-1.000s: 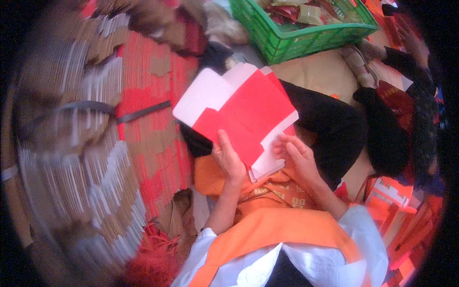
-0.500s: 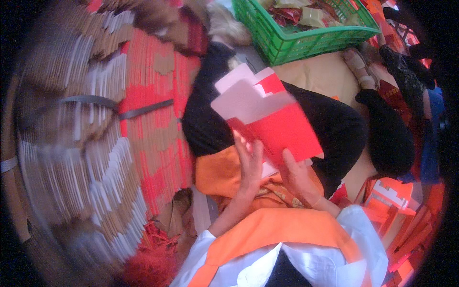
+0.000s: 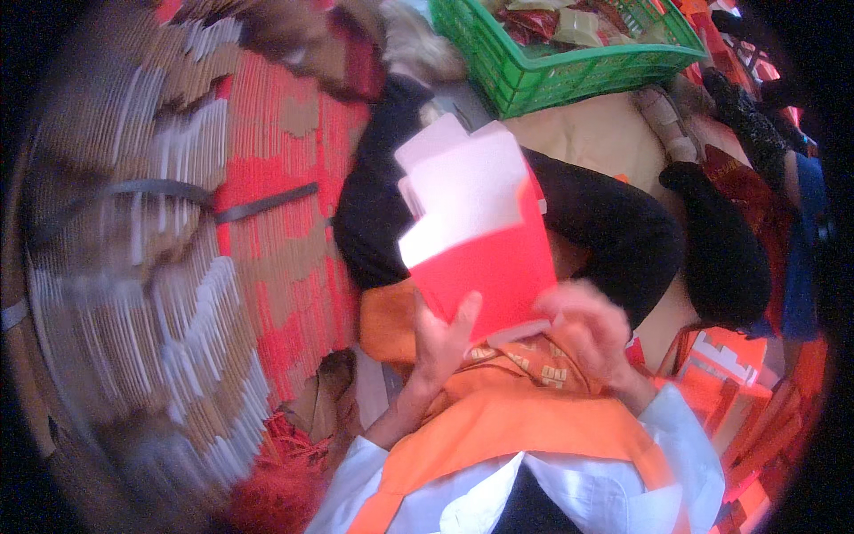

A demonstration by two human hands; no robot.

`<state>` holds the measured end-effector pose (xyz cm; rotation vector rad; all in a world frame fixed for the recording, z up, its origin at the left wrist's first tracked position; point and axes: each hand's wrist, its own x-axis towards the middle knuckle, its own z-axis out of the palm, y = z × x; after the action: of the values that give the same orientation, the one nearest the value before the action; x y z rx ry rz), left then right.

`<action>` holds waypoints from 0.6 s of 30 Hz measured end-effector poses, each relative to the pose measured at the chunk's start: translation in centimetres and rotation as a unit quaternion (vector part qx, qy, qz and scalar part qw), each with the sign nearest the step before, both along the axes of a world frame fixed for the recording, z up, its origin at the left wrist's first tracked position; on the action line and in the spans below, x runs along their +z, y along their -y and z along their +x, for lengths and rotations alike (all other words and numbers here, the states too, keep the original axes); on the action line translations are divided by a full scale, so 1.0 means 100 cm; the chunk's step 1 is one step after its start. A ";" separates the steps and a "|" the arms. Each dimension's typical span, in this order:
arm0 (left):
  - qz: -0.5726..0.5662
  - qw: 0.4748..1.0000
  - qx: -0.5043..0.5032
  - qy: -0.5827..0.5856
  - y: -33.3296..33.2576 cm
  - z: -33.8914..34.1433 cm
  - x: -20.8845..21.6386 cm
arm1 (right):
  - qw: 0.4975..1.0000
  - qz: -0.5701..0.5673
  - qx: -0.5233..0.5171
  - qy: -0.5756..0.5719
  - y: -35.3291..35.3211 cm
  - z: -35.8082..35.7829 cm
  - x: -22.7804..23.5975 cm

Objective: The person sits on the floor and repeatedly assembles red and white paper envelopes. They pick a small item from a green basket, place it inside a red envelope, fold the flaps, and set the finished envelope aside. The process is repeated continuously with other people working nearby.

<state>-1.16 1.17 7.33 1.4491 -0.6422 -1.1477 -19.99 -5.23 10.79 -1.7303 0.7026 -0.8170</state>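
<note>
A red folding carton (image 3: 489, 280) with pale pinkish-white flaps standing up at its far end is held over my lap. My left hand (image 3: 438, 343) grips its lower left side, the thumb lying across the red face and the other fingers hidden behind. Close to the carton's lower right corner is my right hand (image 3: 594, 325), its fingers bent and smeared by motion. Whether it touches the carton I cannot make out. A pale flap (image 3: 519, 332) shows at the carton's near end.
Strapped stacks of flat red cartons (image 3: 285, 258) and brown-and-white board (image 3: 191, 329) fill the left side. A green crate (image 3: 551, 84) of packets stands ahead. Red shredded filler (image 3: 280, 472) lies at lower left, orange-red boxes (image 3: 729, 356) at right. My black-trousered legs (image 3: 614, 240) are crossed.
The carton has turned more upright, its white flaps facing up more. My left hand has shifted to the left with its thumb over the front. My right hand has moved off the red face to the right.
</note>
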 end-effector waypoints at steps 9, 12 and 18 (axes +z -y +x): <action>0.050 0.990 -0.109 -0.080 -0.057 -0.007 -0.025 | 0.975 0.217 0.026 -0.029 -0.002 -0.001 -0.042; 0.007 0.986 -0.166 0.024 -0.048 0.002 -0.019 | 0.972 0.127 0.124 -0.152 -0.010 -0.010 -0.053; -0.029 0.978 -0.190 0.087 -0.041 0.017 -0.032 | 0.979 0.189 -0.078 0.008 -0.024 0.008 -0.050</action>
<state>0.52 5.27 4.09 1.4230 -1.1017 -1.2879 -19.21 -2.80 5.79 -1.3372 0.9276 -0.7469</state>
